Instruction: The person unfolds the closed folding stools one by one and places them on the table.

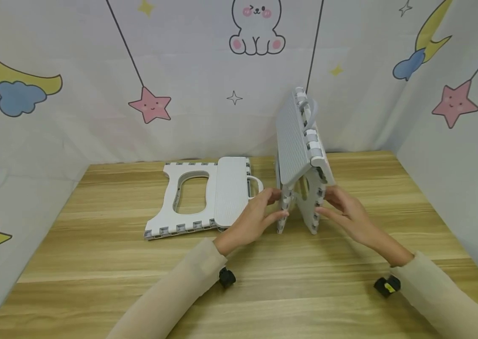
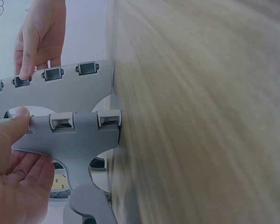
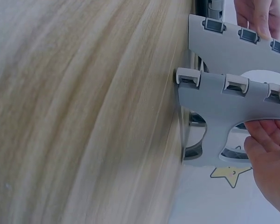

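Observation:
A white and grey folding stool (image 1: 291,141) stands partly unfolded on its legs, its top folded up into a peak with a carry handle (image 1: 312,113) at the ridge. My left hand (image 1: 251,221) pinches the edge of its left leg panel, thumb on the hinged edge and fingers through the cutout, as the left wrist view shows. On the opposite leg panel (image 3: 214,102), my right hand (image 1: 346,214) grips the edge the same way. To the left a second folding stool (image 1: 231,193) lies folded flat, its handle just behind my left hand.
Both stools are on a wood-grain table (image 1: 137,278). Behind them hangs a pale curtain (image 1: 201,122) printed with stars, moons and a bear; it also runs along both sides. Small black devices (image 1: 227,278) sit at each sleeve cuff.

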A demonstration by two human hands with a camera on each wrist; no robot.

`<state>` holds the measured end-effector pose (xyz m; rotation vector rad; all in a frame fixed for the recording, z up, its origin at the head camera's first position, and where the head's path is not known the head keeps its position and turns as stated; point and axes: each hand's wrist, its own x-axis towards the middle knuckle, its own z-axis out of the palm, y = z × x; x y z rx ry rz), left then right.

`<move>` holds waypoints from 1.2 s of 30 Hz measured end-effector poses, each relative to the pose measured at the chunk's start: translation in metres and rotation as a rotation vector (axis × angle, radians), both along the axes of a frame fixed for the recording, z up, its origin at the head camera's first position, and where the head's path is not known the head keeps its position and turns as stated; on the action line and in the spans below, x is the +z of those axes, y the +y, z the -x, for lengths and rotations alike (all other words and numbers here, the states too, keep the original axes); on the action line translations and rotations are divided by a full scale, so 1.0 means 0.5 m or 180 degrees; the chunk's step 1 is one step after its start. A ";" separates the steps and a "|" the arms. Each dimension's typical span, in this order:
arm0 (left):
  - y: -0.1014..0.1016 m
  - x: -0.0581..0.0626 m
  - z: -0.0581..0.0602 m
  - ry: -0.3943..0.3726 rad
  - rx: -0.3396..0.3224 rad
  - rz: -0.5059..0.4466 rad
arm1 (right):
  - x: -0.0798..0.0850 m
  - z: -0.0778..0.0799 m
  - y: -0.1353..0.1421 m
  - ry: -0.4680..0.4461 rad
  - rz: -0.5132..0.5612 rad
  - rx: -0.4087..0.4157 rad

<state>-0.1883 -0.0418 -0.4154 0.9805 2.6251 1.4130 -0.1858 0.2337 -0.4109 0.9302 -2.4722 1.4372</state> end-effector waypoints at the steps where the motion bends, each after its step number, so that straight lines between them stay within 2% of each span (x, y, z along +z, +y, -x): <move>1: 0.000 0.000 0.000 -0.0005 -0.0001 -0.0003 | 0.001 0.000 0.002 -0.0010 -0.0005 -0.0011; 36: 0.001 -0.001 -0.002 0.0104 -0.0024 0.0053 | 0.003 -0.010 0.038 0.0028 -0.0078 -0.0112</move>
